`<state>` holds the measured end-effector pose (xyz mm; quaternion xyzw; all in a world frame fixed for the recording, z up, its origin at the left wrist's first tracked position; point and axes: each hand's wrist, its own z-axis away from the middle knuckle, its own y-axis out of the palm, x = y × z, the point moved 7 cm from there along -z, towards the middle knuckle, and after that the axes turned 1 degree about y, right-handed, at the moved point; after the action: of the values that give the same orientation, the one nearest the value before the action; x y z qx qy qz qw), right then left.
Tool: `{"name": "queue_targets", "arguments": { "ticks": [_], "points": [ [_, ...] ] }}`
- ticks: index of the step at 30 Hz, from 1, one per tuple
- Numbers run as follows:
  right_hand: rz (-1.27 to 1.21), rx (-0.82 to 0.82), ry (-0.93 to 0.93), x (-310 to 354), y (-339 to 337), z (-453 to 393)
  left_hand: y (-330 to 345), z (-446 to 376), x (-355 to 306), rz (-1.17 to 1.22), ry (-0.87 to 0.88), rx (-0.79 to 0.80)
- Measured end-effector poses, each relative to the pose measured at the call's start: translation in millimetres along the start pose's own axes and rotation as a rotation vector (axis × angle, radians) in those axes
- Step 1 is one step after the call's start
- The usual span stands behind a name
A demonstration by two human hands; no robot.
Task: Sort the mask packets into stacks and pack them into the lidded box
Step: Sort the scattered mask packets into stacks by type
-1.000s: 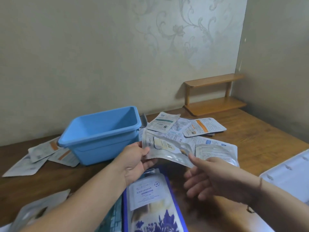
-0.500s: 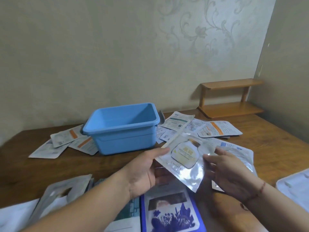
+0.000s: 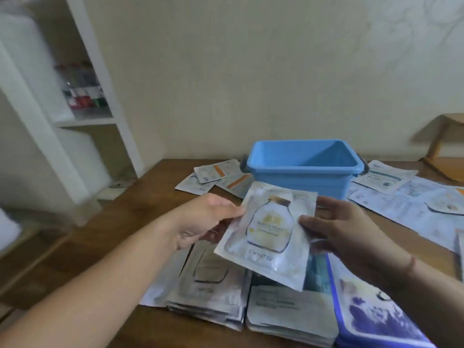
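A person holds a single silvery mask packet [image 3: 270,232] in both hands above a brown wooden table [image 3: 130,212], its printed face turned up toward the camera and showing a pale bottle with a cork and the words "Bird's Nest". The left hand [image 3: 203,219] pinches the packet's left edge, thumb on top and fingers curled beneath; the right hand [image 3: 344,227] grips the right edge, thumb pressed on the front and fingers tucked behind. The packet is tilted, its top edge toward the far side of the table, and it hangs clear of everything below it. Directly under it, along the near edge of the table, lie three sorted stacks side by side: a grey stack [image 3: 208,292] on the left, a white-and-teal stack [image 3: 283,310] in the middle, and a blue-bordered stack with a purple print [image 3: 376,320] on the right, partly hidden by the right forearm. Beyond the packet stands the blue plastic box [image 3: 305,167], open at the top, with dark handles at its ends; its lid cannot be made out. Loose packets with orange stripes [image 3: 216,177] lie scattered to the left of the box, and more loose packets [image 3: 401,194] spread over the table to its right. A white shelf unit [image 3: 75,96], blurred, stands at the left, with small bottles on one shelf. A wooden rack [image 3: 444,144] shows at the right edge, against the pale wall.
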<state>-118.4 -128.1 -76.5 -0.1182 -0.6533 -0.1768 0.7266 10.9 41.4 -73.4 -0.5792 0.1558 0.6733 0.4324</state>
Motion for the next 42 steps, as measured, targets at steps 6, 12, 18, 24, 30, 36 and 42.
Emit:
{"name": "queue_targets", "arguments": {
  "ticks": [6, 12, 18, 24, 30, 36, 42],
  "points": [
    [0.227, 0.028, 0.01, -16.7, 74.0, -23.1, -63.6, 33.3, 56.0, -0.275, -0.086, -0.139],
    [0.611, 0.024, -0.029, -21.1, 88.4, -24.0, -62.9, 34.4, 80.0, -0.474, -0.054, -0.213],
    [0.849, 0.004, -0.073, -25.8, 82.5, -23.0, -64.3, 26.4, 87.2, -0.548, -0.041, -0.218],
    [1.18, -0.012, -0.376, -12.3, 93.9, 8.7, -73.9, 18.3, 91.4, -0.532, -0.039, -0.296],
    [1.343, -0.014, -0.434, -21.9, 98.4, 13.6, -65.8, 16.5, 89.4, -0.504, -0.017, -0.268],
    [1.38, -0.033, -0.512, -30.1, 102.4, 18.0, -59.9, 16.1, 88.5, -0.557, 0.063, -0.281],
    [1.423, -0.079, -0.599, -28.9, 98.6, 23.4, -62.4, 16.6, 84.8, -0.564, 0.054, -0.312]
  ]
}}
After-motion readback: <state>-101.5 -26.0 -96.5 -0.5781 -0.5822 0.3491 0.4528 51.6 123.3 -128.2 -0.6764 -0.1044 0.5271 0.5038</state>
